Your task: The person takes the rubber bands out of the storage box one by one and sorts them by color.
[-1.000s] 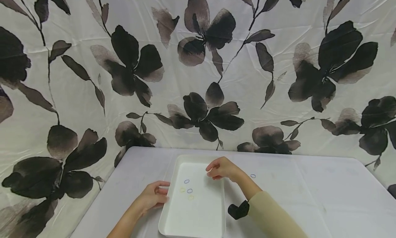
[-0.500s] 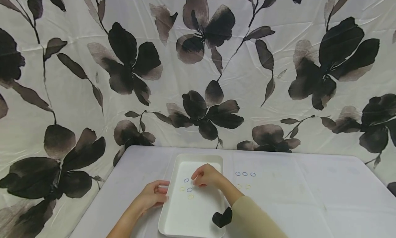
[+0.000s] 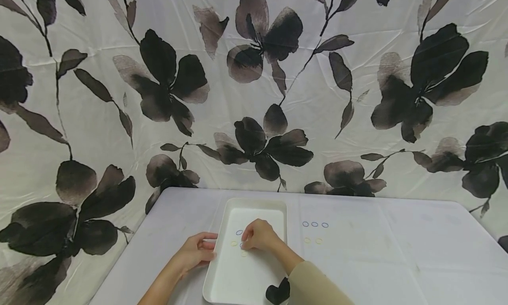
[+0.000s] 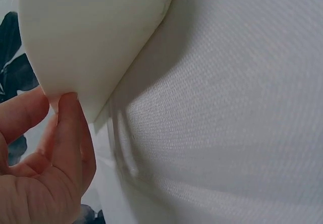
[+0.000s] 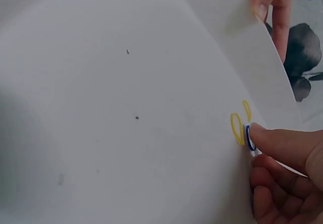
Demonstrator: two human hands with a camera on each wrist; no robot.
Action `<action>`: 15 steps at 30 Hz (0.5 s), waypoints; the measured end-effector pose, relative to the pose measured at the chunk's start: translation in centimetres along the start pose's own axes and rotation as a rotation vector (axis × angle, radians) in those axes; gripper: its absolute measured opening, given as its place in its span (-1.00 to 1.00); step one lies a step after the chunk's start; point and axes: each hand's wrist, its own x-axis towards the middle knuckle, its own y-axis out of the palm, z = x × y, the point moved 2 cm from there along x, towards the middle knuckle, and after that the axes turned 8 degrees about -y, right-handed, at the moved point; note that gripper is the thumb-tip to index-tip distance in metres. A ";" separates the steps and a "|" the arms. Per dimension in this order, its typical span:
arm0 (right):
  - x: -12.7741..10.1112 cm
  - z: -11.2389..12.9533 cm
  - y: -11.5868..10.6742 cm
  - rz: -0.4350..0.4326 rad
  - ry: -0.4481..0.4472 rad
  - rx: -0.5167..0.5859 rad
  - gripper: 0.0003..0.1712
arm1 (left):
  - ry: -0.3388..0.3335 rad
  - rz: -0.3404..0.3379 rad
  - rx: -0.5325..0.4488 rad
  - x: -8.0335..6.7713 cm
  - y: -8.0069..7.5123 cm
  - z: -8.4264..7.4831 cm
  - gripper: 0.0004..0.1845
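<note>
Left of centre inside the white tray (image 3: 248,280), holding the right hand (image 3: 259,235) at a blue ring (image 5: 248,137) beside two yellow rings (image 5: 232,126); cannot tell whether pinching it. At left, pinching the tray's edge with the left hand (image 3: 196,251).

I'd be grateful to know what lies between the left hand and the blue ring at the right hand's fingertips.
In the head view, one yellow ring lies between them, on the tray.
</note>
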 end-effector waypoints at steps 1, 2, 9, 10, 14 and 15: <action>0.0 0.0 0.1 -0.006 -0.007 -0.017 -0.84 | 0.001 0.002 0.000 0.0 0.0 0.0 -0.37; 0.0 0.1 0.1 -0.012 -0.015 -0.032 -0.83 | 0.001 0.001 0.003 0.0 0.0 0.0 -0.37; -0.1 0.7 0.1 0.048 -0.032 -0.150 -0.78 | -0.003 -0.030 0.025 0.2 0.0 -0.3 -0.39; -0.2 0.8 0.1 0.067 -0.037 -0.170 -0.78 | -0.003 -0.034 0.025 0.2 0.0 -0.3 -0.39; -0.6 1.0 0.2 0.122 -0.049 -0.213 -0.79 | -0.006 -0.023 0.025 0.2 0.0 -0.2 -0.38; -0.7 1.0 0.2 0.126 -0.050 -0.210 -0.79 | -0.005 -0.017 0.023 0.1 0.0 -0.2 -0.38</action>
